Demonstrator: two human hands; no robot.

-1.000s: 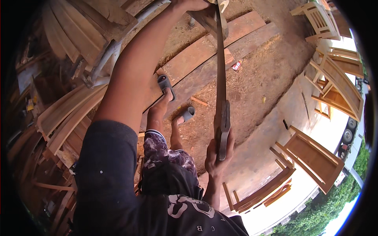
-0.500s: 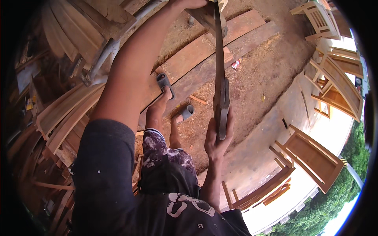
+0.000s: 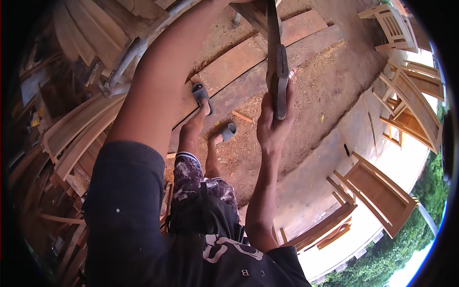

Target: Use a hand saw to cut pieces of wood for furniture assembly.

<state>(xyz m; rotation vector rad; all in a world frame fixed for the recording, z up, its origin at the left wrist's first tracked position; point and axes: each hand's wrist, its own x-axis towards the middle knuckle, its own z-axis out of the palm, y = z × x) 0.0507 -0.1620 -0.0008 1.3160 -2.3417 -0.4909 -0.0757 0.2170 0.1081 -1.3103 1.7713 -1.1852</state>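
In my right hand [image 3: 267,119] is a handsaw, its fingers wrapped round the dark handle [image 3: 281,98]. The long, narrow saw blade [image 3: 272,43] points away from me, up to the top edge of the view. There it crosses a wooden piece [image 3: 252,18], seen only in part. My left arm reaches up to that same piece, and my left hand [image 3: 233,1] is at its near-left end, mostly cut off by the frame edge. Its fingers cannot be made out. Whether the teeth touch the wood is hard to tell.
Long planks [image 3: 234,60] lie on the dirt floor, beside my sandalled feet [image 3: 203,98]. Stacked curved boards [image 3: 79,126] stand at the left, below a pale pole [image 3: 126,62]. Wooden furniture frames [image 3: 380,191] stand along the right. A small wood offcut [image 3: 242,116] lies near my feet.
My right hand has pushed the saw away from me, toward the top of the view. The left arm has barely shifted.
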